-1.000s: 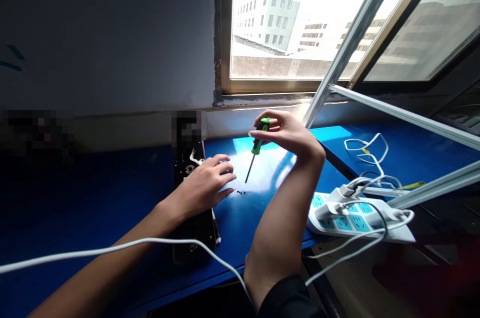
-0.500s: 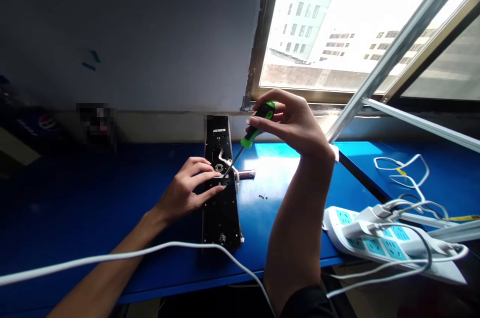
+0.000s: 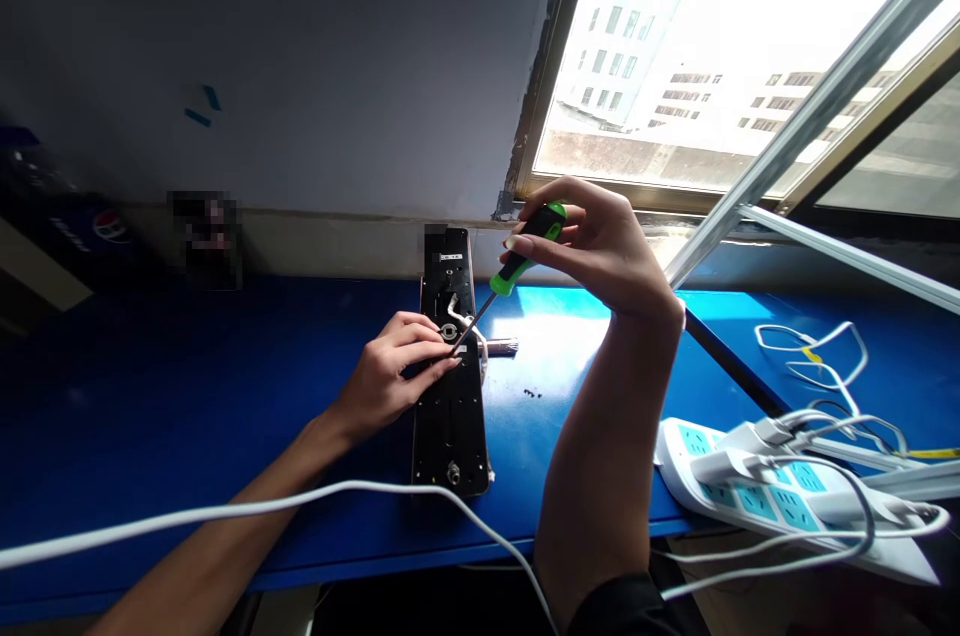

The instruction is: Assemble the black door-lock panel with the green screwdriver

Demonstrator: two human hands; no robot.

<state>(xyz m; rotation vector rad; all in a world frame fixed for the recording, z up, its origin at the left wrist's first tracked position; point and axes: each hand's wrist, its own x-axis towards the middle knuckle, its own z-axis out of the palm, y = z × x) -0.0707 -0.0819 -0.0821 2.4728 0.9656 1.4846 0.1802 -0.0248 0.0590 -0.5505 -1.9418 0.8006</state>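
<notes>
The black door-lock plate [image 3: 450, 436] lies flat and lengthwise on the blue table [image 3: 225, 376], with its back side up. A white wire [image 3: 461, 319] runs across its upper part, near a round fitting [image 3: 448, 331]. As far as can be seen, the work is partly done: a few tiny black screws [image 3: 532, 394] are already out and lie together on the table, and a short ribbed metal rod [image 3: 502, 347] lies just beside the plate. How many screws are left in the plate, I cannot tell (they are too small at this view).

The left hand [image 3: 397, 371] is not gripping; its fingers lie half open on the plate's upper part, and they steady it. The right hand [image 3: 596, 256] is closed on the green-and-black handle of a screwdriver [image 3: 531, 246], with thumb and fingers pinching it. The thin shaft slants down, and its tip comes to the plate just beside the left fingertips.

To the right lies a white power strip [image 3: 750, 491] with 2 plugs in it, and a white cable [image 3: 225, 513] passes over the left forearm.
</notes>
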